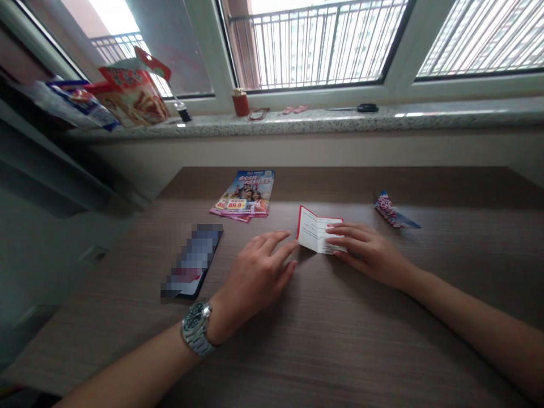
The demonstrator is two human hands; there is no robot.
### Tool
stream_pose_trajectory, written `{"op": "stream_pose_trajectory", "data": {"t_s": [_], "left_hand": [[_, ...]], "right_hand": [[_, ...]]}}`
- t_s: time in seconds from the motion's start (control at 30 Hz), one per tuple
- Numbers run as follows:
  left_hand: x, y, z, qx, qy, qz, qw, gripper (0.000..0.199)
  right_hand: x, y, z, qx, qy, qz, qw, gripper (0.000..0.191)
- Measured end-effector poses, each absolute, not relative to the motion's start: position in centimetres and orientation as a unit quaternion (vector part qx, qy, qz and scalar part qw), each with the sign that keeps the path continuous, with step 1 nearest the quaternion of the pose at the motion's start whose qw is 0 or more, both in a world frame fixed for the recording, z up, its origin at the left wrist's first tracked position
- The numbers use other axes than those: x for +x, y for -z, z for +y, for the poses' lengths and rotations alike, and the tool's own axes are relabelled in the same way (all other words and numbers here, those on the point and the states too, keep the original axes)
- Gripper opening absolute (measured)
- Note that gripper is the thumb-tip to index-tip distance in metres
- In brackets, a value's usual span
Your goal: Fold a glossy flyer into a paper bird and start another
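A small folded card (309,231) with a red edge and printed text lies part-opened on the table, its left half tilted up. My right hand (372,249) rests with stretched fingers over the card's right half. My left hand (259,269), with a metal watch (198,326) on its wrist, is beside the card's left edge. Its fingers are apart and hold nothing; whether a fingertip touches the card I cannot tell.
Left of the hands lies a phone (198,258) with a blurred screen. Behind it is a stack of colourful flyers (250,192). A folded paper piece (393,212) sits to the right. On the windowsill (297,123) are snack bags (131,93), a red bottle (240,103) and scissors (367,107).
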State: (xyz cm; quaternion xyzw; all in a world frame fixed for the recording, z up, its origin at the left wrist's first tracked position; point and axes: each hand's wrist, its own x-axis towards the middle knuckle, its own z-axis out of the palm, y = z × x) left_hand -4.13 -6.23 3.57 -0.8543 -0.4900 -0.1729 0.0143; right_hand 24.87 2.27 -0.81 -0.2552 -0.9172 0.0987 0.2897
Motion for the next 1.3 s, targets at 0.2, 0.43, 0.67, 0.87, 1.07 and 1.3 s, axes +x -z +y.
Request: {"op": "stream_pose_trajectory", "data": {"t_s": [0.2, 0.43, 0.67, 0.87, 1.07, 1.3], "left_hand": [[-9.5, -3.7, -7.2, -0.769, 0.146, -0.618, 0.069, 0.051], [-16.0, -3.3, -9.2, -0.667, 0.076, -0.73, 0.129, 0.075], [-17.8, -1.9, -10.4, -0.651, 0.04, -0.75, 0.106, 0.079], [-18.6, -1.2, -9.6, -0.668, 0.052, -0.735, 0.104, 0.08], [-19.3, -1.3, -8.4, -0.668, 0.053, -0.735, 0.106, 0.081], [-19.7, -1.4, -7.5, -0.666, 0.042, -0.737, 0.107, 0.08]], "right_hand": [[24.7, 1.1, 1.9, -0.238, -0.093, -0.923, 0.287, 0.032], [24.8, 1.4, 1.9, -0.228, -0.086, -0.929, 0.279, 0.035], [24.7, 1.5, 1.9, -0.229, -0.095, -0.932, 0.264, 0.038], [24.7, 1.3, 1.9, -0.235, -0.093, -0.93, 0.266, 0.037], [24.7, 1.4, 1.9, -0.239, -0.099, -0.928, 0.267, 0.036], [24.7, 1.5, 2.1, -0.242, -0.113, -0.924, 0.275, 0.035]]}}
